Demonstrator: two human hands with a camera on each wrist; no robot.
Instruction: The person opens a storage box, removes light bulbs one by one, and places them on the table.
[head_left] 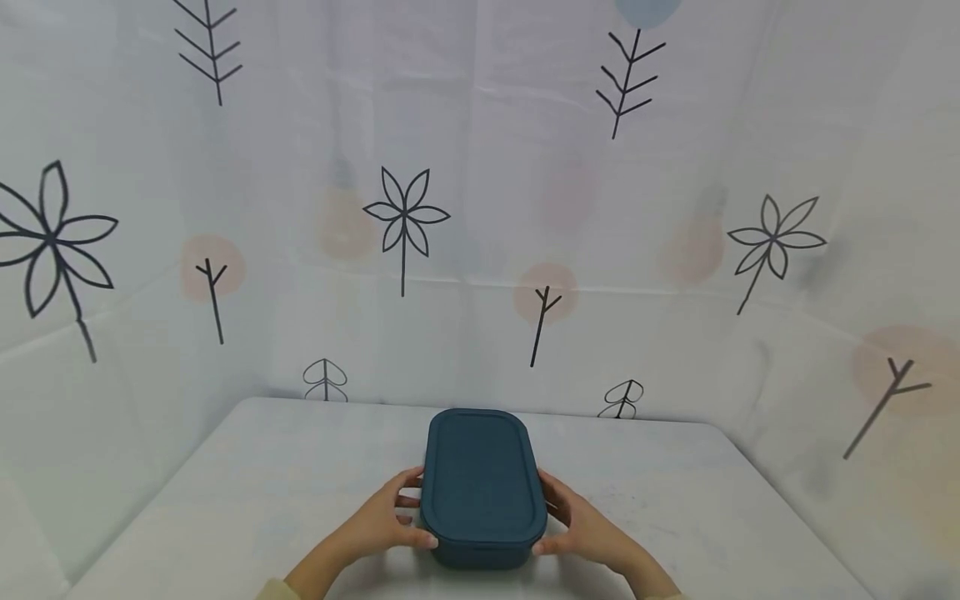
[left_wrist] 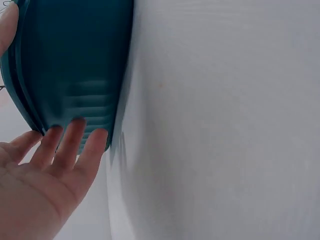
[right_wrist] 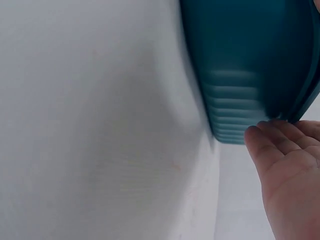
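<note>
Blue-green box (head_left: 483, 557) sat on the desk (head_left: 300, 483), its lid (head_left: 483, 477) on, patterned cloth (head_left: 480, 125) hanging beyond it. Left hand (head_left: 378, 523) held the box's left side, thumb at its near corner, fingers (left_wrist: 70, 142) spread against the ribbed part of the wall; right hand (head_left: 588, 525) did likewise at the box's right side. Contents, if any, hidden under the lid. Main risk, in my judgement: smooth-looking walls could slip if fingertip pressure slackened or ran uneven between the box's two sides. Thumbs lay close to the lid's rim, so upward pressure there could have loosened it.
</note>
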